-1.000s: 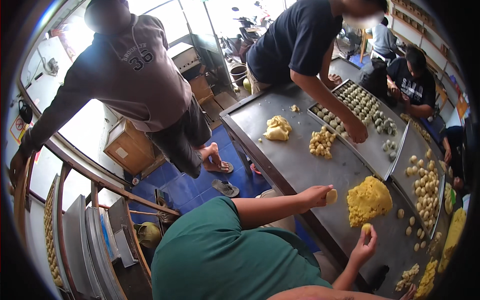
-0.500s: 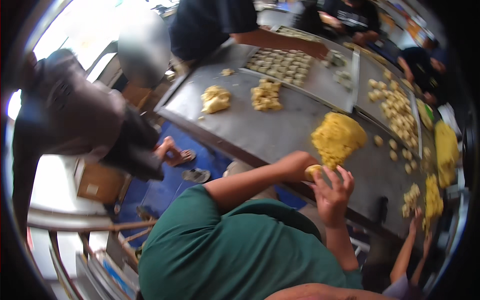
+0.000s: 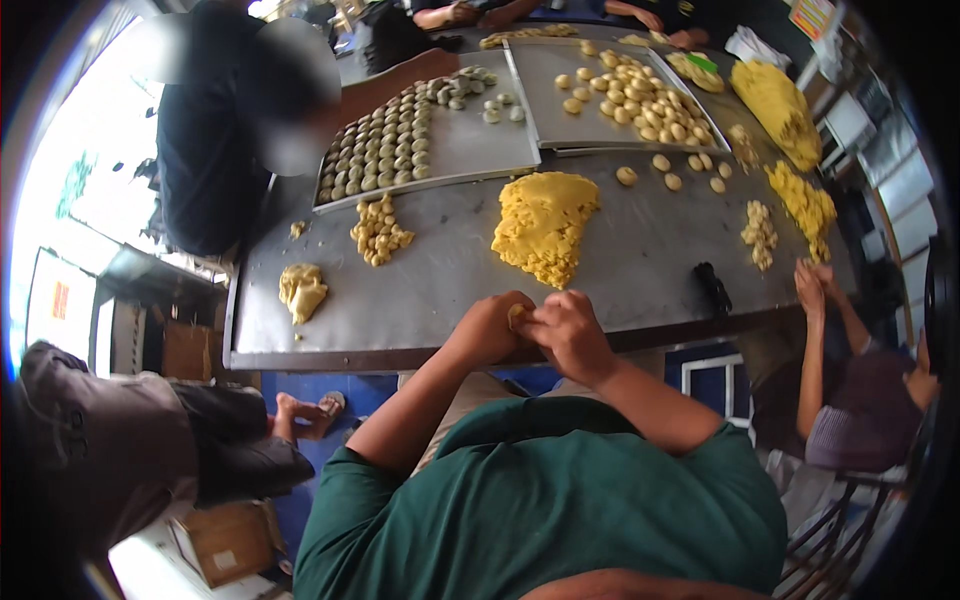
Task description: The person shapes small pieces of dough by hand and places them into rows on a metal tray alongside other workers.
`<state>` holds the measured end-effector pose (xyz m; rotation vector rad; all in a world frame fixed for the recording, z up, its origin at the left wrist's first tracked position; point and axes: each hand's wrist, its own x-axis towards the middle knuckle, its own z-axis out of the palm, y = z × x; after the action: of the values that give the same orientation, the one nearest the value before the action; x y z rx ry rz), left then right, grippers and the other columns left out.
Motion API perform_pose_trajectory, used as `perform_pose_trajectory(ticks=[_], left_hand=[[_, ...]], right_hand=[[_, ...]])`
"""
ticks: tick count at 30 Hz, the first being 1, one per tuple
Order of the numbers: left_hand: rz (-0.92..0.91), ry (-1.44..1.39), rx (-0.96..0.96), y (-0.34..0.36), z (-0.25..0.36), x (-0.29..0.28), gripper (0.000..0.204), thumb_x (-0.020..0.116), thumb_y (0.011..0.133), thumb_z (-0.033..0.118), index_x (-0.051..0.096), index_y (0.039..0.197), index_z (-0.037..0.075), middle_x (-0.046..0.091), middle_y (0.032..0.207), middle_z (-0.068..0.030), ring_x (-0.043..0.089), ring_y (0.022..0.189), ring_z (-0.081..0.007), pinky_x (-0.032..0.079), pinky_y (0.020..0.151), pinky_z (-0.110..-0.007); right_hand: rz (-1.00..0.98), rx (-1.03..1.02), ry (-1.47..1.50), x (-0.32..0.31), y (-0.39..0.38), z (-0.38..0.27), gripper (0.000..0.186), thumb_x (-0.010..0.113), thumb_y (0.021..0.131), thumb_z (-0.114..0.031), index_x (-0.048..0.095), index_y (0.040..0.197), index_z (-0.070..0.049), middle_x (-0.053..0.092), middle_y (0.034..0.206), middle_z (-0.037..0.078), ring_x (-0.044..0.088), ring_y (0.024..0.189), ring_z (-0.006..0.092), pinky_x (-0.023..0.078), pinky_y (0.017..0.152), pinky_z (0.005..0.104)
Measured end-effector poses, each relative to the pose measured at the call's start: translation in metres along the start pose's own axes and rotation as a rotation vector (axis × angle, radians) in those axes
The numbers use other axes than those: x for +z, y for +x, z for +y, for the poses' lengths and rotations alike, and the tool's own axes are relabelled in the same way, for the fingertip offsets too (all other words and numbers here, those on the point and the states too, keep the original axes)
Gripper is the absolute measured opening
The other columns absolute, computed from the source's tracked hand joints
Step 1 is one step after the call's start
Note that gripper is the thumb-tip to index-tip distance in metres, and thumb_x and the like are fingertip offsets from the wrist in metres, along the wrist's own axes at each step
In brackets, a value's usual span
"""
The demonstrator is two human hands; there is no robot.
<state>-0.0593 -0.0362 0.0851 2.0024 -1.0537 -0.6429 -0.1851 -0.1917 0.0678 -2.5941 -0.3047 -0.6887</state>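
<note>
My left hand [image 3: 487, 327] is closed round a small piece of yellow dough [image 3: 517, 316] near the metal table's front edge. My right hand [image 3: 571, 333] meets it from the right, its bent fingers on the same piece, which is partly hidden. Just beyond my hands sits a large crumbly mound of yellow dough [image 3: 543, 220]. Farther left are a cluster of small pale balls [image 3: 378, 230] and a smooth pale lump [image 3: 300, 292]. A black object [image 3: 712, 290] lies right of my hands.
Trays of green balls [image 3: 385, 150] and cream balls [image 3: 640, 100] stand across the table [image 3: 440, 280]. More dough [image 3: 775, 110] lies at right. Co-workers surround me: dark-shirted at back left [image 3: 200, 160], grey-sleeved at lower left [image 3: 110, 440], one at right [image 3: 860, 400], others [image 3: 470, 14] along the far side.
My hands were apart, each with a piece of dough; they have come together. My view has swung round to face the table squarely, bringing the co-worker at right into view.
</note>
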Motion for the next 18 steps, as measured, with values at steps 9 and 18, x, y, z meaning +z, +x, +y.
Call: perform_pose_trajectory(ticks=[9,18], left_hand=[[-0.094,0.119,-0.126,0.001,0.01,-0.015,0.045,0.086,0.076,0.027,0.067,0.11,0.004,0.074,0.097,-0.0203,0.073,0.095,-0.0372,0.056,0.081,-0.044],[0.046,0.147,0.008,0.005,-0.017,-0.007,0.04,0.084,0.077,0.025,0.068,0.108,0.004,0.073,0.098,-0.0197,0.071,0.096,-0.041,0.055,0.081,-0.047]], right_hand=[[0.142,-0.026,-0.051,-0.007,0.013,-0.005,0.025,0.077,0.081,-0.014,0.077,0.106,-0.013,0.075,0.098,0.003,0.065,0.097,0.0242,0.047,0.097,0.0407],[0.06,0.261,0.274,-0.003,0.018,-0.004,0.018,0.07,0.087,-0.015,0.079,0.103,-0.014,0.074,0.108,0.002,0.061,0.114,0.0265,0.045,0.101,0.0427]])
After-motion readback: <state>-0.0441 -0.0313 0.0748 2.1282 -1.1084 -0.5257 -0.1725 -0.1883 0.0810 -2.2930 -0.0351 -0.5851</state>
